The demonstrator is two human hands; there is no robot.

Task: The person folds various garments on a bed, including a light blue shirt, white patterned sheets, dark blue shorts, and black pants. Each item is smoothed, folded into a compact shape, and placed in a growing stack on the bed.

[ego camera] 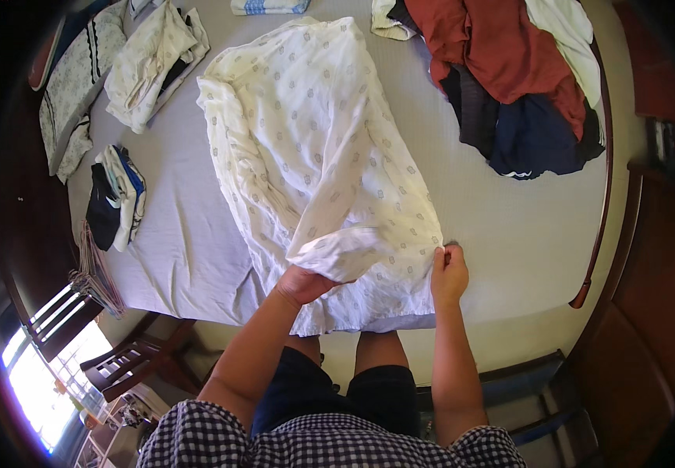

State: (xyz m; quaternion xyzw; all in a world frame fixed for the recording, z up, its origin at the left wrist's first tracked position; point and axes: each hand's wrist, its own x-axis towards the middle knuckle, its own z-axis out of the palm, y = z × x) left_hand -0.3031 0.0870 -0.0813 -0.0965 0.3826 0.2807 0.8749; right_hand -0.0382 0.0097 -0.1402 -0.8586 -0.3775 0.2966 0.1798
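Note:
A white shirt (308, 111) with a small grey printed motif lies spread on the bed, its lower hem at the near edge. One side is folded inward, and a sleeve runs down across the middle. My left hand (308, 285) grips fabric beneath the turned-back cuff end (337, 251); the fingers are partly hidden by the cloth. At the right side edge, near the hem, my right hand (450, 272) pinches the shirt's border between thumb and fingers.
On the bed sheet (507, 234) lie a heap of red and dark clothes (507, 52), a folded printed garment (144, 64), a small folded stack (118, 196) and a pillow (83, 76). Hangers (98, 275) hang at the left edge. A wooden chair (139, 357) stands lower left.

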